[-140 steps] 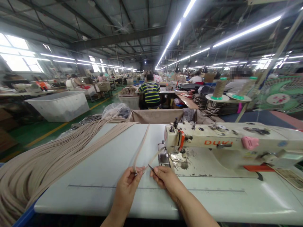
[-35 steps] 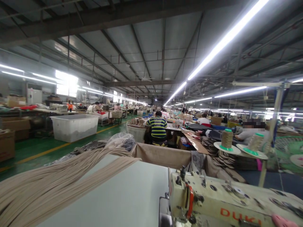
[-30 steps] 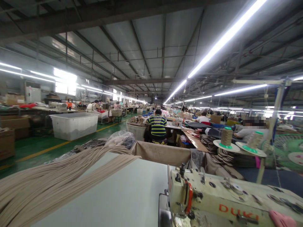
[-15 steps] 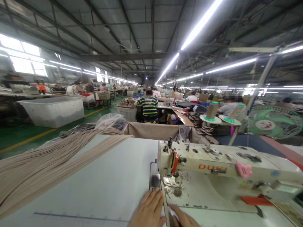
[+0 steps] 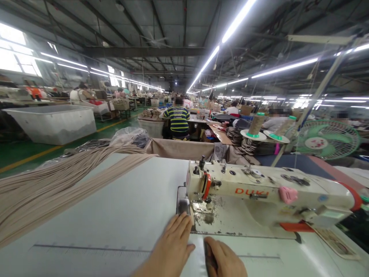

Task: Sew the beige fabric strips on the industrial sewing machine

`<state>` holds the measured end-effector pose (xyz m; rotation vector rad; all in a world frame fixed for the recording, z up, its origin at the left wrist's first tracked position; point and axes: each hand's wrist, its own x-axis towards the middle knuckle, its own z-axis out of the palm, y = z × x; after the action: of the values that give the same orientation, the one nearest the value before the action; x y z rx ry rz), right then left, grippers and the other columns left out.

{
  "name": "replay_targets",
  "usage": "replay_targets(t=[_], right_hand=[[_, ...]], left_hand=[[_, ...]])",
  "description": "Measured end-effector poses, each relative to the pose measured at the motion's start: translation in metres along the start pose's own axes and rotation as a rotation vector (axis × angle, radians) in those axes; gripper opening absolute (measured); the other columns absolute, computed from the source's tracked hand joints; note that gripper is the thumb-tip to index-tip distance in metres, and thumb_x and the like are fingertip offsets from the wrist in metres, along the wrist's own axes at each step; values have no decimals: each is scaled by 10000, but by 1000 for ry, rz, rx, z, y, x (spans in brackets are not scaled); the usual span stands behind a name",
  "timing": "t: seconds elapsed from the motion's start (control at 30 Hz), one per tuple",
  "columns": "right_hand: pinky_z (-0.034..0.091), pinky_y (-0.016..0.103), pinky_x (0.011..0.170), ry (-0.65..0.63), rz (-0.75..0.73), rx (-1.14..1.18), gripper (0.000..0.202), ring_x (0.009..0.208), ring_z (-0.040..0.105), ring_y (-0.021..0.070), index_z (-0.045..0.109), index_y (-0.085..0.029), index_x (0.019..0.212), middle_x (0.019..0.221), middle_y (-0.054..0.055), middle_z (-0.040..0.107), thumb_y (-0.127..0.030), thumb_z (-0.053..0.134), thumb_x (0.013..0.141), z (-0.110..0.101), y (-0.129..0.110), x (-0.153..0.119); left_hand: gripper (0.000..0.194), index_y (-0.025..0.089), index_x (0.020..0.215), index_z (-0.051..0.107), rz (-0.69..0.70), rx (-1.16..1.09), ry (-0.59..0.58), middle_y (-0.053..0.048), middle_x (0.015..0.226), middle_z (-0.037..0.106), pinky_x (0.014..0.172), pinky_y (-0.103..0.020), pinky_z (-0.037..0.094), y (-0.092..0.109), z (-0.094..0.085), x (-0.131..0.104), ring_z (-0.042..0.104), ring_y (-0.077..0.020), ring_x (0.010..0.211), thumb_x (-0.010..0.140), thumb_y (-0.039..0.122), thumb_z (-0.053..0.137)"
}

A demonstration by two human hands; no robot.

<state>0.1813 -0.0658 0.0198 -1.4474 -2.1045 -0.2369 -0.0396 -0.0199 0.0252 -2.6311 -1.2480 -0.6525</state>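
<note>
We see left hand (image 5: 173,246) flat, fingers spread on the table (image 5: 115,215) by the sewing machine (image 5: 259,188), right hand (image 5: 225,261) curled, grip unclear.

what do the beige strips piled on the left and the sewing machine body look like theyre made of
Beige strips: seemingly soft woven or elastic tape, matte, since they drape and sag limply over the table edge. Sewing machine body: probably painted metal, glossy cream finish, with grime and worn patches near the needle.

Strip-lit factory hall (image 5: 161,23), green floor (image 5: 17,152)
</note>
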Motion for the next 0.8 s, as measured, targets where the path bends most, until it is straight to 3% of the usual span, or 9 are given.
replay_targets(t=[0.27, 0.43, 0.7, 0.8], right_hand=[[588, 298, 747, -38, -24, -34, 469, 837, 732, 213, 583, -236, 1220, 949, 42, 762, -59, 518, 790, -8, -3, 2], [607, 295, 767, -66, -56, -81, 494, 868, 743, 222, 578, -230, 1234, 995, 57, 776, -66, 547, 770, -10, 2, 1], [614, 328, 790, -36, 9, -70, 577, 868, 731, 233, 578, -230, 1238, 967, 54, 763, -39, 510, 698, -8, -4, -1], [606, 297, 776, -42, -36, -66, 561, 870, 736, 220, 585, -230, 1238, 980, 51, 768, -48, 524, 711, -8, -1, 0]], left_hand=[[603, 158, 1528, 441, -76, -76, -170, -89, 1601, 463, 1244, -544, 391, -7, -14, 20, 402, -292, 1508, 974, 294, 638], [528, 209, 1510, 467, -154, -129, -172, -60, 1566, 527, 1270, -578, 321, -12, -14, 31, 378, -279, 1524, 1013, 347, 582], [513, 257, 1524, 437, -217, -185, -199, -55, 1576, 513, 1278, -621, 254, -14, -9, 34, 322, -293, 1548, 1026, 323, 540], [503, 258, 1519, 446, -229, -224, -225, -54, 1579, 509, 1282, -626, 232, -15, -12, 36, 310, -288, 1552, 1025, 302, 530]])
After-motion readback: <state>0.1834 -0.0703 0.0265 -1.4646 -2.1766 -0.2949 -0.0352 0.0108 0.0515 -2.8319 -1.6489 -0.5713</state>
